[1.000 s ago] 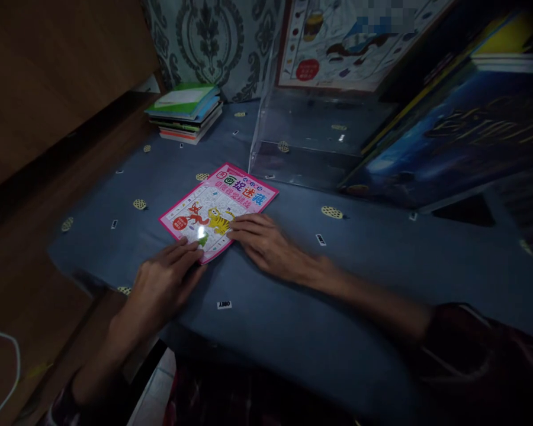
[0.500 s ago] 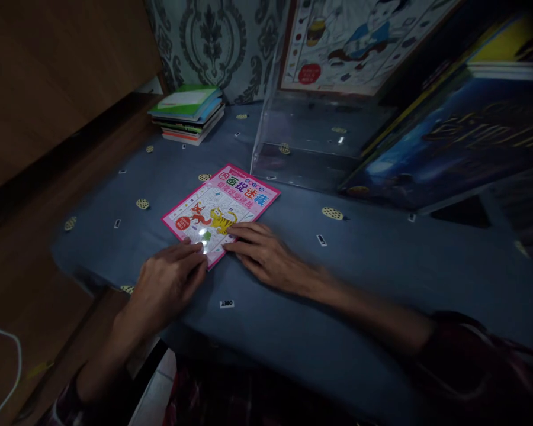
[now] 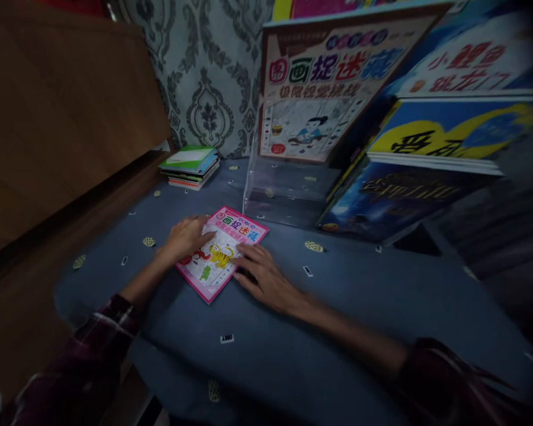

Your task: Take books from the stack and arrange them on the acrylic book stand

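Loosely open, the left hand [image 3: 185, 236] and right hand [image 3: 267, 278] seemingly steady a pink picture-puzzle book [image 3: 222, 253]; lifting would need a grip.

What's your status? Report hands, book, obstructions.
Left hand over left edge, right hand at right edge of pink picture book. Lying flat, cover up. Clear book stand beyond, apparently not in the way.

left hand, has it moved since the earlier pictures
Yes: the left hand has moved forward, closer to the stack of books.
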A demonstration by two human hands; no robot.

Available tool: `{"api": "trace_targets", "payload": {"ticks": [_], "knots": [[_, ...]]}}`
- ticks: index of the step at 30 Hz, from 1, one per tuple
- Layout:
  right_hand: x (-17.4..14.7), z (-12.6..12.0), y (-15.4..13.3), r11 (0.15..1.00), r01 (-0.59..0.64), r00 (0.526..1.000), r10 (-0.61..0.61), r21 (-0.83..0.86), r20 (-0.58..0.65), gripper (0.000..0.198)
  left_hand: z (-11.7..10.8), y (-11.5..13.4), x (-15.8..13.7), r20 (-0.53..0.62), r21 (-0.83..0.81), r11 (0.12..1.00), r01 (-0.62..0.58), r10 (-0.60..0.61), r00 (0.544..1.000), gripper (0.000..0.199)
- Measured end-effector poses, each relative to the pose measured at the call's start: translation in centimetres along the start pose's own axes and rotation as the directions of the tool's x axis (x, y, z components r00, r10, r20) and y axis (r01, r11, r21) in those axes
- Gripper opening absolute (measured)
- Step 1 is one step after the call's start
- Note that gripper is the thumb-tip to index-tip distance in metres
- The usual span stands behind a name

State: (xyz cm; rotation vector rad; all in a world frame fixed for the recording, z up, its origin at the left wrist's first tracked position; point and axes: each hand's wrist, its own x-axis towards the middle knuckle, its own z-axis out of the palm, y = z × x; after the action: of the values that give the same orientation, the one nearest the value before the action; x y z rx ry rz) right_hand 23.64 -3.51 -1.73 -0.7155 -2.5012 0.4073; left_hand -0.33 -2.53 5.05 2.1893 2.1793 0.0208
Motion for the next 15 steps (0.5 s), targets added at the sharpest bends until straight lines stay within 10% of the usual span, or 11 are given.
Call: {"api": "trace_targets", "payload": {"ticks": [6,15], "knots": [[1.1,-0.7,3.3,0.955,-0.272,0.962,0.272,-0.115,-0.017,0.045,1.4,0.4,1.2,-0.056,-0.020,1.000,-0.022,0.021,0.998,0.046],[0.9,-0.8,4.0,0.939,-0.310,0.951,0.309,-0.152,-0.032,0.048,2.2,0.1,1.2,-0.072,-0.242,0.969,0.047,-0.067,0.995,0.054]]}}
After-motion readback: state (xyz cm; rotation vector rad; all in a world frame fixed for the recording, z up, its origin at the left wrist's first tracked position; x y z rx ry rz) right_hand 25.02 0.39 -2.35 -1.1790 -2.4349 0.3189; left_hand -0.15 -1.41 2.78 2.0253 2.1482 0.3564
